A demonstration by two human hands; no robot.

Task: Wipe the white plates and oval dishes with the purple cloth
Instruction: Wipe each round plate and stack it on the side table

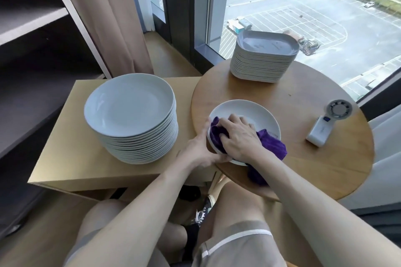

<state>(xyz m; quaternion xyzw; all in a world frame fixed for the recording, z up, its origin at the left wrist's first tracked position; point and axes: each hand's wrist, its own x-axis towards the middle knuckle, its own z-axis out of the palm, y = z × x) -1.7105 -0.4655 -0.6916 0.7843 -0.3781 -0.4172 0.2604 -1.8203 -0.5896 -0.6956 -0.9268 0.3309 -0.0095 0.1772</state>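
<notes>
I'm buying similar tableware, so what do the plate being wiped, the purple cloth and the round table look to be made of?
Plate: likely glazed ceramic or porcelain; it is white and smooth with a soft glossy sheen. Purple cloth: probably microfibre or terry; it looks fuzzy and matte and bunches in soft folds. Round table: wood or wood veneer with a satin finish; warm brown with faint grain.

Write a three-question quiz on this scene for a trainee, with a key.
1. True or false: the right hand holds the purple cloth against the plate on the round table.
2. Which hand grips the plate's rim? A) left hand B) right hand
3. Fill in: the stack of oval dishes stands at the table's far edge, by the ____.
Key: 1 true; 2 A; 3 window.
</notes>
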